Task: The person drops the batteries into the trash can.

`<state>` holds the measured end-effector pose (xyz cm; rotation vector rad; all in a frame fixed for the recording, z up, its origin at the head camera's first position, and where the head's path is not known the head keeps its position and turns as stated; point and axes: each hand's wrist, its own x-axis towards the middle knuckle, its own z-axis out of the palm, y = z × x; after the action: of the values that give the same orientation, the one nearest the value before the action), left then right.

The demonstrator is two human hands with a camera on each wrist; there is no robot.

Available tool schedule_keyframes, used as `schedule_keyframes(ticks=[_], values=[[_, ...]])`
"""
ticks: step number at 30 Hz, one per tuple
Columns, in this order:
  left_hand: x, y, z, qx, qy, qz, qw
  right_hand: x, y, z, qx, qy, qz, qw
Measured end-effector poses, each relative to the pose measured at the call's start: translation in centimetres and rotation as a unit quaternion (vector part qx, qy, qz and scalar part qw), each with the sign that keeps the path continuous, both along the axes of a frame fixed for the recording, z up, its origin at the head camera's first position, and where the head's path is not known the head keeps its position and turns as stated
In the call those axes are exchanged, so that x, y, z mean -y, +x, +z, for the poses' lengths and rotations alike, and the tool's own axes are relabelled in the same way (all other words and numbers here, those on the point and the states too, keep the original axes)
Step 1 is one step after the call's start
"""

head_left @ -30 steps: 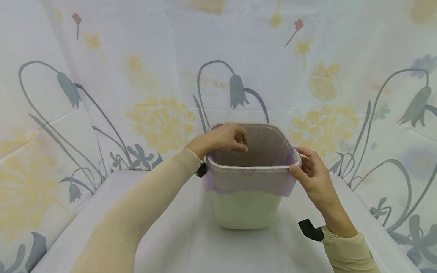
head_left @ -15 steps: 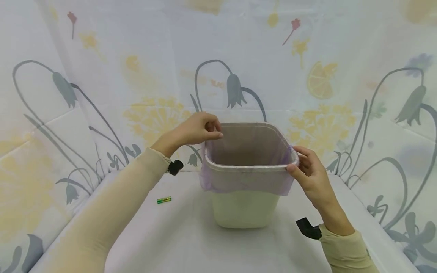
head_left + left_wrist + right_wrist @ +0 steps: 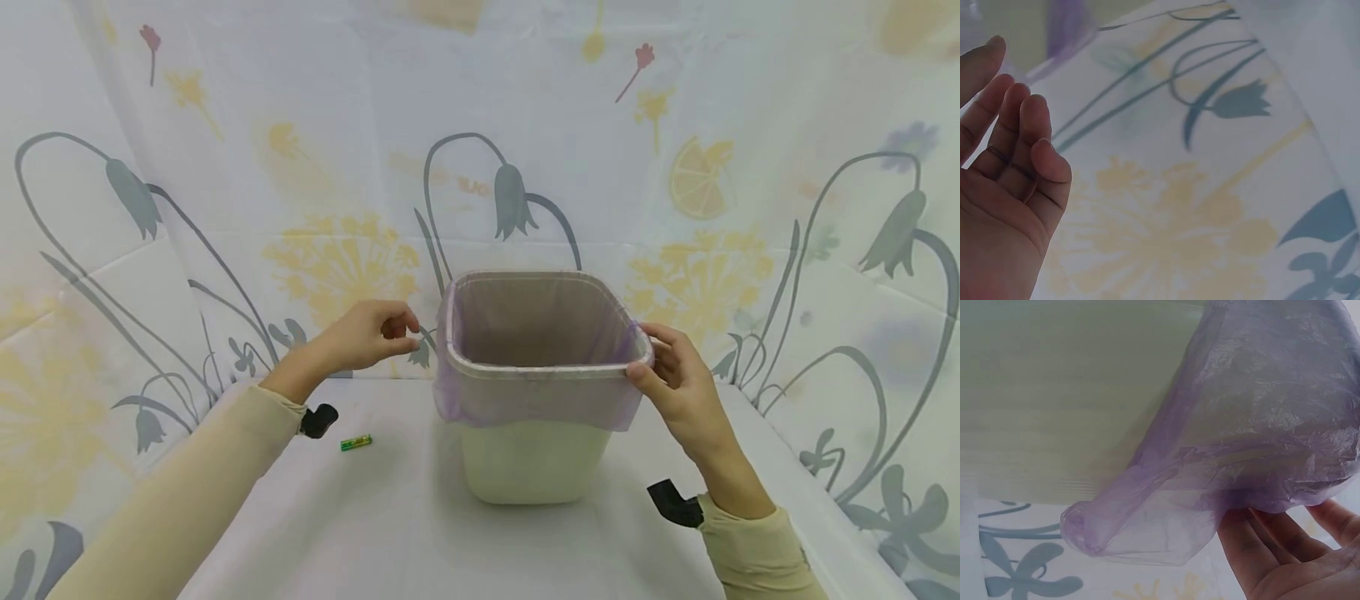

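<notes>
A pale green trash bin (image 3: 536,467) stands upright on the white table, lined with a thin purple bag (image 3: 540,402) folded down over its rim. My right hand (image 3: 686,400) holds the bin's right front corner at the rim, thumb in front and fingers along the side. The right wrist view has those fingers (image 3: 1285,540) against the bag-covered rim. Left of the bin, my left hand (image 3: 367,335) hangs in the air with loosely bent fingers and holds nothing; its palm (image 3: 1004,231) shows in the left wrist view. Below it lies a green and gold battery (image 3: 356,442).
A white cloth (image 3: 360,533) covers the table. Flower-printed curtains (image 3: 337,125) rise behind and on both sides, close beyond the bin. Black wrist mounts (image 3: 675,503) stick out from both sleeves.
My left hand has moved left from over the bin's opening, past its rim and down. The battery, hidden behind the left arm at first, now shows. My right hand stays on the rim.
</notes>
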<state>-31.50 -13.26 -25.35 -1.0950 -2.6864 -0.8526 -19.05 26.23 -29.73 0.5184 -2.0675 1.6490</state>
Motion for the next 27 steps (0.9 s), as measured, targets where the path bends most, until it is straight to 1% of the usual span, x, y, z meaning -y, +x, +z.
schedule_keyframes(ticks=[5, 11, 14, 16, 19, 23, 27], values=[[1.7, 0.2, -2.8, 0.036, -0.018, 0.013, 0.9991, 0.0, 0.0, -0.1, 0.003, -0.005, 0.004, 1.0000], [3.7, 0.3, -6.0, 0.078, -0.037, 0.035, 0.9957, 0.1, 0.1, 0.0, 0.004, -0.006, 0.005, 1.0000], [4.6, 0.1, -7.8, 0.095, -0.042, 0.041, 0.9937, 0.1, 0.1, 0.1, 0.005, -0.005, 0.006, 1.0000], [5.2, -0.1, -9.0, 0.101, -0.047, 0.046, 0.9927, 0.1, 0.1, 0.1, 0.006, -0.004, 0.006, 1.0000], [5.8, -0.4, -10.7, 0.111, -0.052, 0.045, 0.9915, 0.0, 0.2, 0.1, 0.006, -0.003, 0.005, 1.0000], [6.3, -0.6, -12.3, 0.118, -0.069, 0.050, 0.9893, 0.0, 0.2, 0.0, 0.005, -0.006, 0.001, 1.0000], [7.0, -0.7, -13.2, 0.120, -0.086, 0.064, 0.9870, 0.0, 0.1, 0.1, 0.007, -0.007, 0.004, 0.9999]])
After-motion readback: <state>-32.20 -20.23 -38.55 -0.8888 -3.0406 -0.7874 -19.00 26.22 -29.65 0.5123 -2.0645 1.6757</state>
